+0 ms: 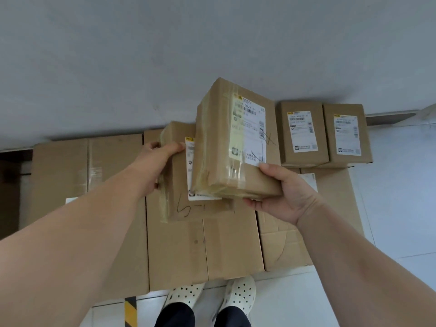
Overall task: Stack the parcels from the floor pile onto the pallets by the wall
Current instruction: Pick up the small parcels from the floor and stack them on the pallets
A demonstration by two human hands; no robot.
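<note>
My right hand (284, 193) grips the near end of a taped brown parcel (221, 138) with a white shipping label, held tilted above the stack. My left hand (155, 162) grips the left edge of a second taped parcel (175, 175) lying flat beneath it, marked with handwritten ink. Both rest over large cardboard boxes (203, 244) stacked against the grey wall. Two small labelled parcels (303, 134) (345, 134) stand side by side at the back right of the stack. The pallets are hidden under the boxes.
More big boxes (89, 180) extend to the left along the wall. White tiled floor (396, 197) lies to the right. My feet in white perforated shoes (240, 293) stand at the stack's front edge, beside a yellow-black floor stripe (131, 311).
</note>
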